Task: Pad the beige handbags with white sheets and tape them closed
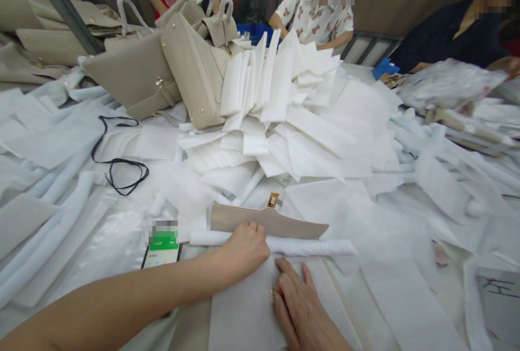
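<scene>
At the left lies my phone (162, 258), a green banner on its screen; the pale characters are too blurred to read. My left hand (246, 248) comes next, knuckles up and fingers curled in over the white roll (312, 246); I cannot tell whether they grip it. The flap (292, 223) rises just beyond, its gold clasp (273, 200) on top (no brand that I can make out). I judge the step in hand to be settling the roll along the flap; the next move calls for a light, even press that leaves no crease. Nearer me, the sheet (244, 307) covers beige, and my right hand (298, 297) rests on it, fingers loosely spread. At far right, a grey board (498, 313) bears dark strokes, perhaps 2 letters, which I cannot read surely.
</scene>
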Demonstrator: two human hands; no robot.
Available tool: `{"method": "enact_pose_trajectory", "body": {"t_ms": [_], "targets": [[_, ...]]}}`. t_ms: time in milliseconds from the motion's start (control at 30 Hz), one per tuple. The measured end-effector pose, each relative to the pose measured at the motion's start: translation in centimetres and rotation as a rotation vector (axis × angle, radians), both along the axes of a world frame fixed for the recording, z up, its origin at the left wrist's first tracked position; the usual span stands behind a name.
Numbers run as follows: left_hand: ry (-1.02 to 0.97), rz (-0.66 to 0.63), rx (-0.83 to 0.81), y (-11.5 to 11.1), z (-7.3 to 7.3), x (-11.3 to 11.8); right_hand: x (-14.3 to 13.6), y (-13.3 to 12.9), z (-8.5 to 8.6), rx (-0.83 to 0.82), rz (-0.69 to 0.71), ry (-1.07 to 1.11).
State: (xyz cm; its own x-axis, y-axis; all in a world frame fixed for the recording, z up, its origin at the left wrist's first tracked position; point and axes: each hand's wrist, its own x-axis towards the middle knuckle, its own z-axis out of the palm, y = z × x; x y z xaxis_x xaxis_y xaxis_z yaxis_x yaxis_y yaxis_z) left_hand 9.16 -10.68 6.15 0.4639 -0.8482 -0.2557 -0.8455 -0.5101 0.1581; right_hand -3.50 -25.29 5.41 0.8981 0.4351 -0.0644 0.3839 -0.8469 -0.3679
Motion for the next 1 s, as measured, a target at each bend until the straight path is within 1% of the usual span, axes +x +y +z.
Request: {"method": "enact_pose_trajectory", "body": {"t_ms": [100, 167, 233, 367, 467, 600, 700, 833, 900, 933, 1000], "targets": [[0.003, -0.089, -0.017, 0.2, -0.3, -0.2, 0.0, 0.1, 0.1, -0.035, 0.020, 0.007], [-0.003, -0.113, -0.034, 0.6, -0.5, 0.0, 0.0, 0.1, 0.1, -0.049, 0.019, 0.006], [-0.014, -0.105, -0.045, 1.2, -0.7, 0.3, 0.0, 0.1, 0.1, -0.053, 0.020, -0.004], [-0.024, -0.040, -0.103, 1.8, -0.6, 0.5, -0.1, 0.2, 0.1, -0.046, 0.002, -0.001], [0.010, -0.013, -0.113, 1.5, -0.2, 0.6, -0.2, 0.2, 0.4, -0.039, -0.006, 0.019], [0.082, -0.017, -0.037, 0.4, 0.2, 1.4, -0.5, 0.2, 0.7, -0.042, 0.016, -0.001], [0.107, -0.050, -0.019, 0.0, 0.4, 2.3, -0.8, 0.1, 0.6, -0.057, 0.034, -0.023], [0.149, -0.106, -0.010, 0.3, 0.8, 3.0, -0.8, 0.0, 0.4, -0.074, 0.046, -0.027], [0.167, -0.109, -0.003, 0.4, 1.2, 2.6, -0.8, 0.0, 0.3, -0.080, 0.047, -0.024], [0.168, -0.089, -0.002, 0.4, 1.4, 2.2, -0.7, 0.0, 0.2, -0.084, 0.044, -0.018], [0.121, -0.001, -0.023, 0.2, 1.4, 1.0, -0.6, 0.1, 0.2, -0.089, 0.026, 0.005]]}}
